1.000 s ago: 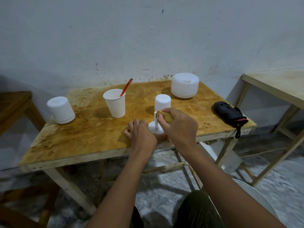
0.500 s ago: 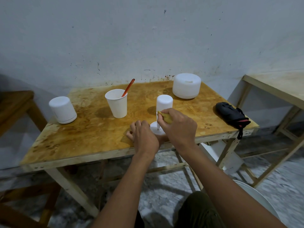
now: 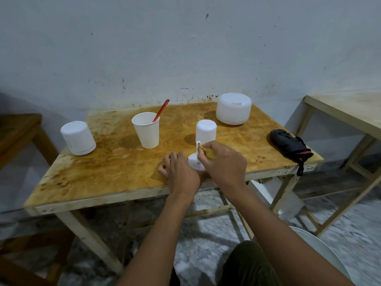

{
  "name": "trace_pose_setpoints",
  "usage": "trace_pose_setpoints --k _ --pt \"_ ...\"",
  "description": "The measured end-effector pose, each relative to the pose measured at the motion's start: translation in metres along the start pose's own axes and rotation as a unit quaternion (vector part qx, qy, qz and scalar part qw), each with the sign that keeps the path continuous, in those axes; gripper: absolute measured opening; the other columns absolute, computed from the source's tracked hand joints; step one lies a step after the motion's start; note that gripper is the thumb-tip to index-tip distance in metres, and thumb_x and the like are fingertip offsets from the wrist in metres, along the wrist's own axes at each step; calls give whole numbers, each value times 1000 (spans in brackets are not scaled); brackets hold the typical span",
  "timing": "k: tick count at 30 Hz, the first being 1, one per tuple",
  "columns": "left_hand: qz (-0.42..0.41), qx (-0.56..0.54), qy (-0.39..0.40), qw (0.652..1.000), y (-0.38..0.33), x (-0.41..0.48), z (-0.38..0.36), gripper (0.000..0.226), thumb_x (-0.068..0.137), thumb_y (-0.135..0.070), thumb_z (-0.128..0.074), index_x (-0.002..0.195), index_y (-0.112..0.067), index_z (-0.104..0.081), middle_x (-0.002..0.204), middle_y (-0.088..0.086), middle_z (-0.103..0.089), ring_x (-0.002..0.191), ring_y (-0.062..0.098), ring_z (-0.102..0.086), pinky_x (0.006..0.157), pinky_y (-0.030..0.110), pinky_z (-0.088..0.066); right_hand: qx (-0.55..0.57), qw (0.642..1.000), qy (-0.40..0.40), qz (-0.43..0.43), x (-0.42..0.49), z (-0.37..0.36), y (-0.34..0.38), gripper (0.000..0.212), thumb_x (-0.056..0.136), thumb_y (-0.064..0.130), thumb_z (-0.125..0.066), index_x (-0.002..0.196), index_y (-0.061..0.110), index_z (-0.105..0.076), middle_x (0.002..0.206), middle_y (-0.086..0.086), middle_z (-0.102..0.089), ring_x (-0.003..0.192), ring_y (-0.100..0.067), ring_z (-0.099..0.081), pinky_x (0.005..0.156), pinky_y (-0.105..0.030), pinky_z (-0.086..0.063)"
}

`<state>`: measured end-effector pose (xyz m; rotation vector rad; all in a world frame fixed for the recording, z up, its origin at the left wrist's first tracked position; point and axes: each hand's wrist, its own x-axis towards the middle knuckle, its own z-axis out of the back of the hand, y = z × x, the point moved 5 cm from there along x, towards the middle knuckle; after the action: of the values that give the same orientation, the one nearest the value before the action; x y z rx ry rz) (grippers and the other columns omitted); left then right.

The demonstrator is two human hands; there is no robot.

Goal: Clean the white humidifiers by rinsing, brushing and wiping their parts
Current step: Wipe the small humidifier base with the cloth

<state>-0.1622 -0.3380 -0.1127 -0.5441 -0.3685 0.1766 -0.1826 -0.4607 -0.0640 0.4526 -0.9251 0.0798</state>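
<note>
Almost nothing had moved. The right hand (image 3: 224,164) still pinched the small yellow cloth (image 3: 209,152) against the thin white plastic humidifier stick on its round base (image 3: 195,163), so wiping went on. The left hand (image 3: 181,174) lay curled beside it, and I could not tell if it held anything. Behind was a spotty pale wall (image 3: 185,48). The part stood near the front edge of the stained wooden table (image 3: 103,172).

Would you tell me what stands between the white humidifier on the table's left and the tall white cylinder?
In the head view, a white paper cup holding an orange stick stands between them.
</note>
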Motion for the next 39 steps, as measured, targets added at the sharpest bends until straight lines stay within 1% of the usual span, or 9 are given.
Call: trace_pose_setpoints --k 5,9,11,16,20,23,29,33,39 --pt "8 -11 29 999 -3 -3 4 54 73 -44 -78 115 -18 -55 130 0 -49 132 22 -30 109 42 -20 16 1000 -11 8 5 2 2 13 80 38 -75 81 26 -73 69 9 -71 53 -13 -63 41 -22 -40" --pt "5 -10 11 1000 -1 -2 4 36 80 -33 -71 110 -19 -56 127 1 -51 129 22 -32 108 42 -21 14 1000 10 -9 1 1 1 13 80 40 -75 83 27 -74 70 9 -71 56 -15 -64 44 -20 -34" --pt "3 -11 4 1000 1 -1 2 27 82 -27 -65 106 -19 -55 123 1 -52 126 22 -33 106 42 -22 9 997 67 -37 -3 -2 -7 15 81 44 -72 88 31 -75 75 9 -72 63 -14 -65 47 -20 -30" --pt "2 -25 9 1000 1 0 2 47 69 -54 -68 100 -21 -56 114 -2 -51 122 22 -35 100 42 -26 15 962 246 -117 -1 -13 -31 27 85 54 -62 105 40 -73 96 12 -73 89 -12 -65 62 -26 -40" --pt "-1 -41 34 999 2 1 4 43 68 -47 -72 99 -25 -52 119 -3 -48 126 21 -32 103 43 -24 67 961 261 -69 11 -14 -28 30 84 54 -67 109 38 -71 103 13 -71 90 -8 -63 64 -27 -43" --pt "-6 -55 65 996 2 1 7 47 69 -51 -73 103 -27 -51 124 -3 -45 131 21 -28 106 45 -21 123 935 320 -88 16 -21 -30 33 83 52 -70 110 34 -70 107 11 -69 94 -8 -62 72 -32 -51" --pt "-7 -55 119 991 3 3 10 51 77 -44 -70 121 -26 -54 136 1 -38 136 23 -21 107 43 -17 -5 913 405 -47 26 -20 -22 32 87 48 -65 115 33 -71 115 5 -67 89 -13 -57 64 -29 -42" --pt "-7 -56 125 991 1 4 11 47 79 -39 -69 122 -26 -55 138 2 -38 137 24 -20 107 42 -15 2 897 440 -43 25 -15 -17 32 88 39 -60 116 28 -71 111 1 -68 88 -16 -60 71 -34 -53" --pt "-9 -49 86 995 3 5 7 39 86 -29 -66 124 -27 -57 136 1 -42 134 22 -25 109 42 -15 0 887 461 -36 21 -9 -7 29 89 34 -58 112 26 -74 111 2 -68 85 -14 -61 72 -33 -55"
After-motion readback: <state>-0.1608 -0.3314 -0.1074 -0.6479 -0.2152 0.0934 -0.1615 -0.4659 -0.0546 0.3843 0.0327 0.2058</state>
